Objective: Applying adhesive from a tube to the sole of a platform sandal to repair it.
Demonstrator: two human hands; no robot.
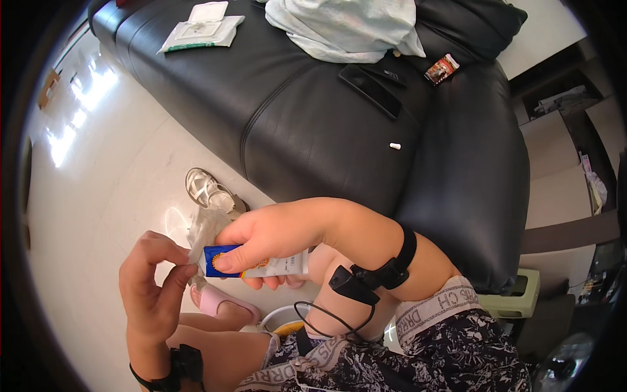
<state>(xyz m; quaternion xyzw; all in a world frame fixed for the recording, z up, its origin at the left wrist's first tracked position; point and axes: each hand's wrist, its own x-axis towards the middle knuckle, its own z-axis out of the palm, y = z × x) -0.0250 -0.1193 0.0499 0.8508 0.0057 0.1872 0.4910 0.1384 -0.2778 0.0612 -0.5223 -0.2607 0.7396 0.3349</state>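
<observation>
My right hand [268,236] grips a blue and white squeeze tube [281,264] with a yellow sun emblem, its thumb lying across the blue part. The tube lies nearly level, blue end to the left. At that end my left hand [157,277] is closed in a pinch on a crumpled white wipe [205,225]. The wipe hangs between the two hands, next to the tube's blue end. My left fingertips are very close to the tube; whether they touch it I cannot tell. Black straps with small devices sit on both forearms.
A black leather sofa [307,124] holds an open wipes pack [206,29], a pale cloth [346,26], a phone [370,91], a red packet [442,69] and a small white piece [395,146]. Below are a strappy sandal [206,189], a pink slipper [222,306] and a white bin [281,317].
</observation>
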